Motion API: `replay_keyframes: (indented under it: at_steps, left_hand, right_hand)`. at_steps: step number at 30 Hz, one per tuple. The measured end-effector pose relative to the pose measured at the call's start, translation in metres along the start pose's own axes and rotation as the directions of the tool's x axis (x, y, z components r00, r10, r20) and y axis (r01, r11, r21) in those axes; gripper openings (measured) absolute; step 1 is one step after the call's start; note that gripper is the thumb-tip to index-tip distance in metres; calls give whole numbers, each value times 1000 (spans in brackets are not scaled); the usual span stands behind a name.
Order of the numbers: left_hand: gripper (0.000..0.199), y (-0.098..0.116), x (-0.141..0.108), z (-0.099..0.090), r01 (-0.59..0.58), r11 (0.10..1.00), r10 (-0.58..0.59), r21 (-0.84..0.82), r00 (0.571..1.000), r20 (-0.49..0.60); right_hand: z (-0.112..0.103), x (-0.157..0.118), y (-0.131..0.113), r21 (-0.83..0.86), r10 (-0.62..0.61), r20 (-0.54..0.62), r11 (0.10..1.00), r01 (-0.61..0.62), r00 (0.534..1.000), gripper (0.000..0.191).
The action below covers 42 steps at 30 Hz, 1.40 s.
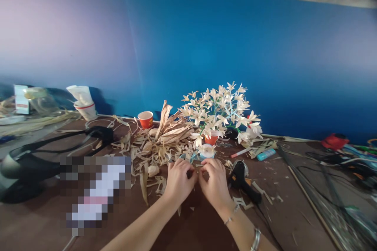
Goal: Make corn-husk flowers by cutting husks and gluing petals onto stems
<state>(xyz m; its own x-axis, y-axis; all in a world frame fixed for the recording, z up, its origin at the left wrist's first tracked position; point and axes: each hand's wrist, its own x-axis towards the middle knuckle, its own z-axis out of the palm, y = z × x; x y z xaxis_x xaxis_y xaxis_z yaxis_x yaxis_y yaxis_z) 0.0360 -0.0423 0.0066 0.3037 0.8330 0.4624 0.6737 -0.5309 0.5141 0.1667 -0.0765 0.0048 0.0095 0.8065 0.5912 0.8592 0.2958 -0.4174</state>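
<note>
My left hand (pixel 182 180) and my right hand (pixel 214 182) meet above the brown table, fingertips pinched close together. Whatever lies between the fingers is too small to make out. Just beyond them is a pale roll of tape (pixel 207 151). Behind it, a bunch of cream artificial flowers (pixel 222 106) on green and light-blue stems spreads above a red paper cup (pixel 211 139). A black glue gun (pixel 243 180) lies right of my right hand. Dried husks (pixel 175 129) and loose scraps are heaped beyond my left hand.
Another red cup (pixel 145 120) stands left of the husks. A black strapped headset (pixel 29 168) and a pixelated flat object (pixel 100 192) lie at left. A light-blue tube (pixel 266 154) lies at right, near cables and a plastic-wrapped bundle (pixel 332 211). Blue panels (pixel 206 47) rise behind.
</note>
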Motion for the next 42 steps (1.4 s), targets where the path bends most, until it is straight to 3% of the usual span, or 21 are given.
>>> replay_keyframes:
  at_steps: [5,9,12,18,20,22,25,27,33,36,39,42]
  left_hand:
    - [15,-13,4,-5,102,987,-93,122,993,-74]
    - [17,-23,8,-10,176,980,-162,96,977,-142]
    - [23,-24,9,-10,162,983,-149,83,978,-144]
    - [35,-25,10,-9,146,987,-134,72,979,-153]
    - [38,-26,11,-11,147,987,-136,61,979,-149]
    - [40,-26,11,-12,155,987,-145,54,977,-156]
    - [39,-26,12,-13,172,984,-162,47,972,-168]
    - [38,-26,12,-13,173,984,-164,45,972,-167]
    - [38,-27,12,-10,172,985,-166,23,972,-168]
    - [37,-28,12,-9,158,987,-158,-15,973,-167]
    - [33,-27,13,-12,79,984,-100,-162,987,-123]
    - [24,-22,11,-16,-23,943,26,-333,1000,3]
  right_hand:
    - [-4,2,3,-137,19,-52,990,-26,998,11]
    - [-3,1,13,-189,-43,57,981,54,997,15]
    - [-1,-1,16,-228,-80,124,968,107,989,18]
    - [-5,2,9,-237,-61,95,968,82,994,15]
    - [-8,3,2,-190,-60,106,978,80,992,11]
    - [-10,2,-7,-66,-112,191,990,126,975,7]
    - [-8,-5,-21,145,-253,352,966,214,901,8]
    - [-4,-10,-27,184,-285,398,956,229,872,17]
    - [5,-19,-32,169,-235,440,970,177,867,14]
    - [4,-17,-30,244,-192,420,965,94,887,12]
    - [1,-9,-21,361,-85,302,932,-31,949,11]
    - [-3,1,-8,458,86,159,876,-150,984,9]
